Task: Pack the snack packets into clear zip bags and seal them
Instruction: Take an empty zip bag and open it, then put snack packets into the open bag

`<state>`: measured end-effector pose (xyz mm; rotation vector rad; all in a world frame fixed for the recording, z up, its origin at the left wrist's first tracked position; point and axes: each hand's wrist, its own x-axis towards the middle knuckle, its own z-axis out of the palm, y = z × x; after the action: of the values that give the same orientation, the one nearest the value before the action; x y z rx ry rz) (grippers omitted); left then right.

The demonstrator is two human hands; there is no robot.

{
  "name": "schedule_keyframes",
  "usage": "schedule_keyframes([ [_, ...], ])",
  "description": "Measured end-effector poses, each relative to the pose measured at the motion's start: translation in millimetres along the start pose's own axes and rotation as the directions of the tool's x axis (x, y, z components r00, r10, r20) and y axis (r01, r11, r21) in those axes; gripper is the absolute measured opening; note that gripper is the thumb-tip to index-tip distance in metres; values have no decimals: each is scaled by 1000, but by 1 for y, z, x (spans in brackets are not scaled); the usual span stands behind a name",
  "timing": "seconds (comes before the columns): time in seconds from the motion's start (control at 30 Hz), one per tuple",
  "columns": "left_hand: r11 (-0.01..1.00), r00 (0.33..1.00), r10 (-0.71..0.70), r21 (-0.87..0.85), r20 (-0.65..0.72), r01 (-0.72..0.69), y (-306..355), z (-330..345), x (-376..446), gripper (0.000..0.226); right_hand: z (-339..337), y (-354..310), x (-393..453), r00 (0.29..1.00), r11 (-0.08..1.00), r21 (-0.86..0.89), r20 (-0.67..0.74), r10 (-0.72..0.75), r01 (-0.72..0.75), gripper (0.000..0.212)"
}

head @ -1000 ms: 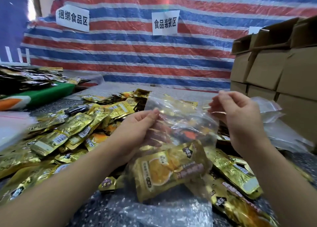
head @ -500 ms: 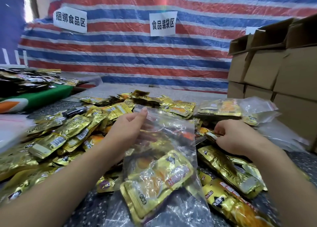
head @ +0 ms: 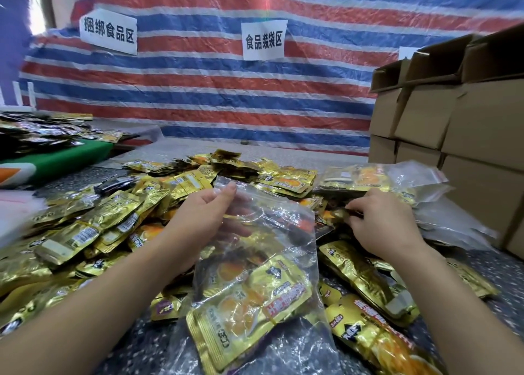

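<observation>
- I see the clear zip bag at centre, mouth up, a gold snack packet inside at its bottom.
- My left hand has its grip pinched on the bag's top edge.
- My right hand has its grip curled on a packet in the loose pile.
- Filled bags lie beyond, beside cardboard boxes on the bench.

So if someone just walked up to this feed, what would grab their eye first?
Probably the heap of gold snack packets across the table's left and middle. Next, the clear zip bag at centre, gold packets inside, held at its top by the left hand, while the right hand picks in the pile beside stacked cardboard boxes.
</observation>
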<state>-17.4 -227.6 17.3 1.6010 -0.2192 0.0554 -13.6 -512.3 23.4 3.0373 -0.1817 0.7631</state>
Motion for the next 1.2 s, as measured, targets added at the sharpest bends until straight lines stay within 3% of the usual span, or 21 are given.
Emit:
schedule_keyframes([
  [0.1,1000,1000,2,-10,8,-2,1,0,0,38,-7,-7,-2,985,917,374,-145,-90,139,13],
  [0.17,1000,1000,3,-6,6,-3,1,-1,0,39,-9,-17,-4,974,831,514,-173,-145,215,13],
  [0.27,1000,1000,-9,-1,6,9,2,-2,0,39,-3,-28,-8,980,906,391,39,-193,163,2],
  [0.37,1000,1000,-26,-9,8,26,2,-3,0,38,4,-28,-12,968,968,215,182,-172,132,22],
  [0.6,1000,999,-8,-26,44,9,6,-3,-4,28,-1,-22,-8,997,963,260,0,-79,76,3],
  [0.67,1000,997,17,-8,71,-16,8,-3,-5,29,-6,-20,-4,994,916,399,-113,0,45,3],
  [0.7,1000,995,28,-6,93,-28,8,-3,-5,28,-11,-20,-3,985,849,528,-160,67,28,4],
  [0.73,999,992,38,-2,119,-38,9,-2,-6,28,-17,-22,-2,973,712,702,-167,157,6,8],
  [0.77,999,989,49,5,142,-50,10,-1,-7,28,-24,-24,-2,967,468,883,-100,233,-21,9],
  [0.8,998,985,60,14,159,-63,10,-1,-8,27,-30,-26,-2,970,147,987,28,243,-65,9],
  [0.83,996,982,76,24,171,-81,9,-1,-8,25,-36,-28,-2,973,-152,982,137,185,-110,10],
  [0.87,994,979,93,33,182,-101,9,-1,-8,24,-39,-29,-2,974,-361,921,198,105,-149,16],
  [0.9,992,976,110,39,190,-120,8,-1,-8,22,-42,-29,-3,974,-482,857,225,32,-182,20],
  [0.97,989,971,132,45,202,-144,7,0,-9,20,-45,-34,-8,969,-588,774,232,-85,-236,22],
  [1.03,986,968,144,49,203,-158,7,0,-9,18,-45,-40,-12,958,-621,729,220,-184,-287,25],
  [1.2,982,967,169,48,192,-181,8,2,-10,20,-41,-47,-14,946,-538,793,144,-290,-286,26],
])
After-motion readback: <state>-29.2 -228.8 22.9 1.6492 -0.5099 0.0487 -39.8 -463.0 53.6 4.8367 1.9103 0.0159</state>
